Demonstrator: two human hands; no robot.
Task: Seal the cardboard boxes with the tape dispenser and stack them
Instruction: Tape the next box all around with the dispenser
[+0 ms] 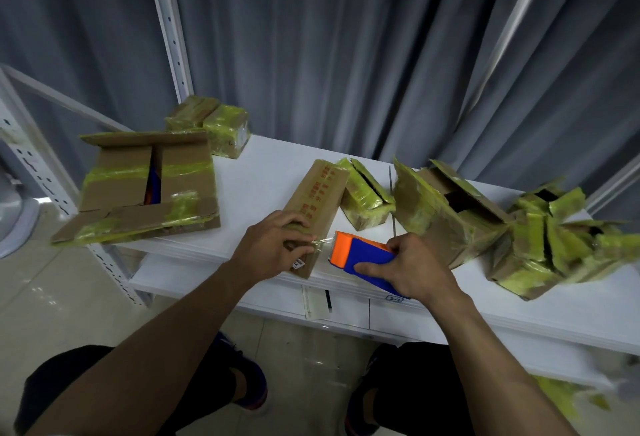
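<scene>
**Taping the long box, caught mid-strip**

On my feed the left hand (273, 243) was curled over the near end of the long cardboard box (317, 203). The box lay on the white surface (263, 172) by the front edge, pointing toward 1 o'clock. The right hand (412, 266) gripped the blue-and-orange tape dispenser (360, 255) just at the box's 3 o'clock, with clear tape (322, 244) stretched between them. A big flat open box (149, 186) sat at 9 o'clock, small taped boxes (211, 124) at 11, and crumpled taped ones (450, 214) out at 3.
</scene>
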